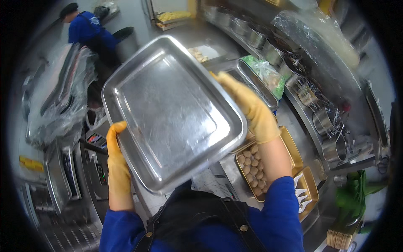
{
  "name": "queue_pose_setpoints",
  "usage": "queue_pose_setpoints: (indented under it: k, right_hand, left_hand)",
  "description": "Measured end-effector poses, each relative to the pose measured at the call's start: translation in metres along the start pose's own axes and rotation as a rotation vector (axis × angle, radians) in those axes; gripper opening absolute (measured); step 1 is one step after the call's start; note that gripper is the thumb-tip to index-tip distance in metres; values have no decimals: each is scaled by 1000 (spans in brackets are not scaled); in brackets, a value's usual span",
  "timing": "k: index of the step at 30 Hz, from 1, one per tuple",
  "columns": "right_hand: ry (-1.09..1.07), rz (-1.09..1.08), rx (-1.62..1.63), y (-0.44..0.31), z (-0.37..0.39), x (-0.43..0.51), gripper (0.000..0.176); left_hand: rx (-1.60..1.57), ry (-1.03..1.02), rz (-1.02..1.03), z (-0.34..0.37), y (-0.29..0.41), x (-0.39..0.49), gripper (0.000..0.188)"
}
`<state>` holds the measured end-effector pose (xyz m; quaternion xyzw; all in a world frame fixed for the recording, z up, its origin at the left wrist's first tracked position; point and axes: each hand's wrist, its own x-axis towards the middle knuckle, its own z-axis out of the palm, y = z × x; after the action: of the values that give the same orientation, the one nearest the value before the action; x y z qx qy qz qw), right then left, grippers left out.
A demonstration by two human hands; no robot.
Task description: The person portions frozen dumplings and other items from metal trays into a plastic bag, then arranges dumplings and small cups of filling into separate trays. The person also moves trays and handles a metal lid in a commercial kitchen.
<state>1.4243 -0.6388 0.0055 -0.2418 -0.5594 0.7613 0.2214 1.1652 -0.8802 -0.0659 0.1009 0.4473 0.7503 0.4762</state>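
A large rectangular stainless steel tray (pixel 167 110) with rounded corners is tilted in the air before my chest, its bare inside facing me. My left hand (pixel 118 151), in a yellow rubber glove, grips the tray's left side with the thumb over the rim; the other fingers are hidden behind it. On the opposite side my right hand (pixel 247 105), gloved the same way, holds the right rim, its fingertips partly hidden by the tray. Below my right forearm, a gold-coloured tray of brown meatballs (pixel 252 170) sits on the steel counter.
A second steel tray (pixel 252 78) and a plastic bag with green contents (pixel 267 75) lie beyond my right hand. Gold trays, one with white spoons (pixel 302 198), stand at right. Several steel pots (pixel 333 148) line a shelf. A co-worker (pixel 91 31) stands at the far left.
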Motion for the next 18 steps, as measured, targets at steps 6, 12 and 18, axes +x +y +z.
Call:
queue_pose_setpoints:
  k: [6, 12, 18]
  right_hand:
    - [184, 407, -389, 24, -68, -50, 47]
    - [917, 571, -74, 120, -69, -67, 57]
    - [1173, 367, 152, 156, -79, -37, 39]
  left_hand:
    - [253, 65, 349, -14, 40, 156, 32]
    - [141, 255, 212, -45, 76, 233, 46]
    - [115, 348, 168, -64, 76, 228, 48]
